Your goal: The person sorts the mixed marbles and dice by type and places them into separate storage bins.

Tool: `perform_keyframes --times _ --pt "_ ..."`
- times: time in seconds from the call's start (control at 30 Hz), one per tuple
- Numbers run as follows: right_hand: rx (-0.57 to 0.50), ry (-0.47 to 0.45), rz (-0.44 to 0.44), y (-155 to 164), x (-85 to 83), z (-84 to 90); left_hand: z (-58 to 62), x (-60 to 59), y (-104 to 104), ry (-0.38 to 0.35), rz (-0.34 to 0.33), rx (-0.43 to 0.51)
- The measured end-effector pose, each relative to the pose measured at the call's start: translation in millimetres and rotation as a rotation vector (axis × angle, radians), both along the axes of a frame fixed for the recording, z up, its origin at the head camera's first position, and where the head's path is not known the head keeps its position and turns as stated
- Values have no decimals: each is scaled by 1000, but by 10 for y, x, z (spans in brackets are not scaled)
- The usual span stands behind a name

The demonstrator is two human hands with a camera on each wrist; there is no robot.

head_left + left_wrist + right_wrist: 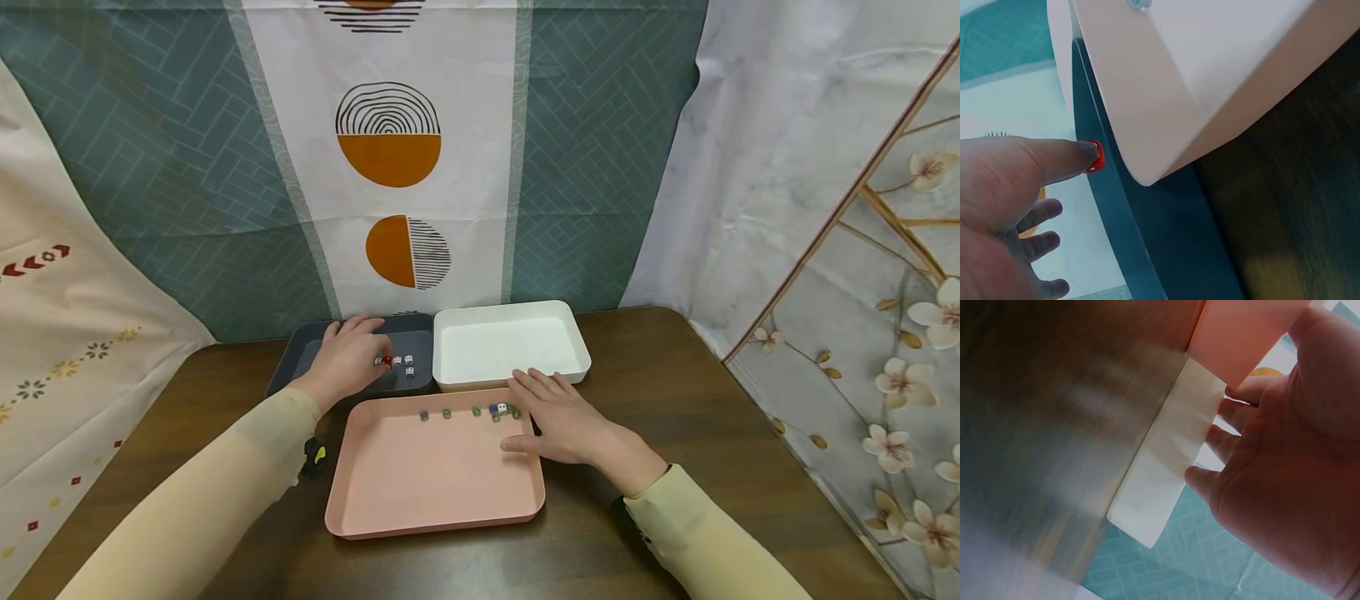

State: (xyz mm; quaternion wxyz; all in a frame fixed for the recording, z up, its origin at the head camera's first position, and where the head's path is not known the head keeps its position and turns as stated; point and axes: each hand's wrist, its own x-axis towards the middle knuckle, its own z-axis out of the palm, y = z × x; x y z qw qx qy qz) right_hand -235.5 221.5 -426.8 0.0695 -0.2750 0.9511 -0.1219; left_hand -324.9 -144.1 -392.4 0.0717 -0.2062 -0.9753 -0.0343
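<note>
My left hand (347, 354) pinches a red die (1096, 157) between thumb and forefinger, over the dark blue tray (300, 343) at the back left. Its other fingers stand spread in the left wrist view. Beside the red die, several white dice (409, 372) lie in that tray. My right hand (558, 421) reaches over the right rim of the pink tray (420, 475) with its fingers extended and holds nothing. Near those fingers a white die (502, 408) sits among small green pieces (477, 411) and blue pieces (424, 415) along the pink tray's far side.
A white tray (510, 342) stands against the dark blue one, behind the pink tray. All three rest on a brown wooden table (645, 375). Patterned cloths (585, 167) hang behind it and at both sides.
</note>
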Motion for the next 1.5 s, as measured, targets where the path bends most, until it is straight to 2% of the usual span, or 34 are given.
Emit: perform_keyframes --times 0.6,0.93,1.2,1.5 --pt "-19 -11 0 -23 12 24 -150 -145 31 -53 2 16" --pt "-4 -2 -5 -9 7 19 -149 -184 114 -124 9 -15" --pt "-10 -14 -1 -10 8 23 -144 -171 174 -128 7 -48" --pt "-3 -19 -8 -5 5 27 -137 -181 174 -126 5 -45"
